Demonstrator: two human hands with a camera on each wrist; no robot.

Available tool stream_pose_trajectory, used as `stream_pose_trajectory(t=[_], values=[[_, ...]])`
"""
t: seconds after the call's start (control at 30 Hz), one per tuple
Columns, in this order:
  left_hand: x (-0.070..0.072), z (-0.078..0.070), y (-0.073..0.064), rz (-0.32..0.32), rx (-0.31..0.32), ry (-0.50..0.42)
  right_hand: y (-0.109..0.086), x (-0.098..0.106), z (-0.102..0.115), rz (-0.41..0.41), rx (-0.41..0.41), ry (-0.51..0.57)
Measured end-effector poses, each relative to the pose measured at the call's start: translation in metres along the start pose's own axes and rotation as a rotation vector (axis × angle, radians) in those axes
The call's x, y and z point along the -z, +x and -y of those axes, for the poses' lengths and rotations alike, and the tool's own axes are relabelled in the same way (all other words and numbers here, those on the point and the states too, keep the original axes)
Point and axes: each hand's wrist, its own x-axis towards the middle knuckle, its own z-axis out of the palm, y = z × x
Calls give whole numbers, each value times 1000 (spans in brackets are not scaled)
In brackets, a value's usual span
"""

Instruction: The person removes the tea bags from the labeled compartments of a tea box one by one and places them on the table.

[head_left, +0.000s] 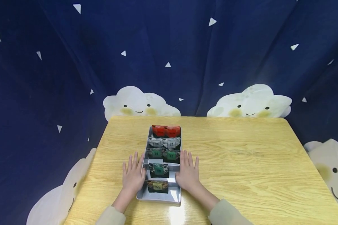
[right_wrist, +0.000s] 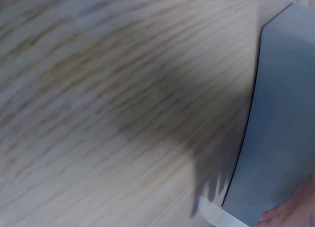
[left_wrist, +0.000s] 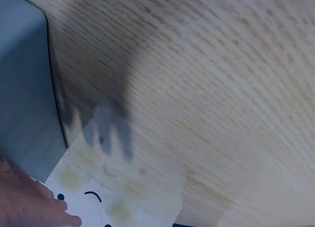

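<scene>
A grey compartment box stands on the table with sachets upright in its rows. Two red sachets fill the back row, then two silver-grey sachets and two dark green ones. Nearer the front are a single dark sachet with a green label and one with a yellow label. My left hand lies along the box's left side, fingers straight, thumb at the rim. Along the right side rests my right hand, fingers also straight. Both wrist views show fingers against the box's outer walls.
The wooden table extends wide to the right of the box. Behind it hangs a dark blue curtain with white triangles and clouds. A cloud print borders the right edge.
</scene>
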Motion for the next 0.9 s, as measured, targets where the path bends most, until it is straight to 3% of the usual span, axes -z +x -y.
stream_pose_trajectory(t=[0.9], values=[[1,1,-14,-9,-15,-23,-17,-1,4,-19,7,23]])
